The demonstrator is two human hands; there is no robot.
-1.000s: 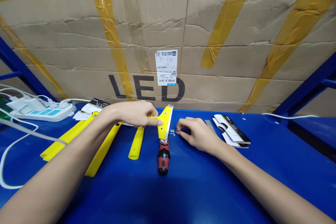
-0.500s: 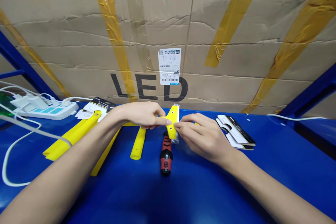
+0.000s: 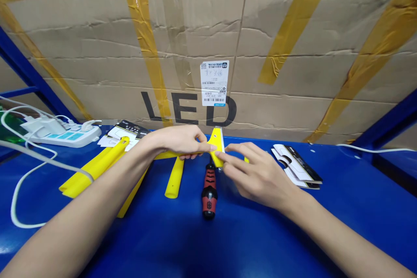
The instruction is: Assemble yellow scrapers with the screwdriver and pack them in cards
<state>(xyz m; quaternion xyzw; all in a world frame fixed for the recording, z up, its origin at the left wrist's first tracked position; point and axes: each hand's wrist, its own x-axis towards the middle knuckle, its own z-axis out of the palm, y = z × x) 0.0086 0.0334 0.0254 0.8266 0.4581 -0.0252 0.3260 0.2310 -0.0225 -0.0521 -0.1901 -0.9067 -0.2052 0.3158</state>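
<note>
While the left hand (image 3: pixel 182 141) pinches the yellow scraper (image 3: pixel 217 139) near the far edge of the surface (image 3: pixel 257 247), the right hand (image 3: pixel 257 176) has its fingers against it, any hold unclear, and a slack left grip could let it twist.

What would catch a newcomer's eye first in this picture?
Probably the bright yellow scraper in the middle, gripped by the left hand, with the right hand at its head. A large taped cardboard box marked LED fills the background. Below the hands, a red-and-black handle lies on the blue table.
</note>
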